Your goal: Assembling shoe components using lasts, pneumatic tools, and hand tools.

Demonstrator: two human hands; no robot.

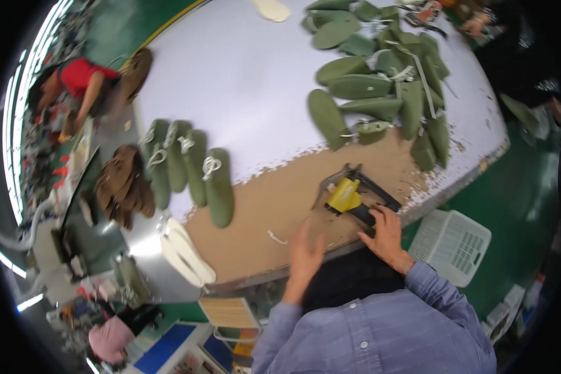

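Observation:
A yellow and black staple gun lies on the brown-covered part of the table in front of me. My right hand is at the end of its black handle, fingers stretched and apart, not wrapped round it. Blurred by motion, my left hand hovers over the table's near edge with thumb and fingers apart, and I see nothing in it. A short white scrap of string rests to its left. Farther left stand several green shoe lasts with white cords, one of them a single shoe last nearest me.
A heap of green shoe lasts covers the far right of the table. Cream insoles lie at the left edge, beside brown shoe pieces. A white plastic basket stands below on the right. Other people work around the table.

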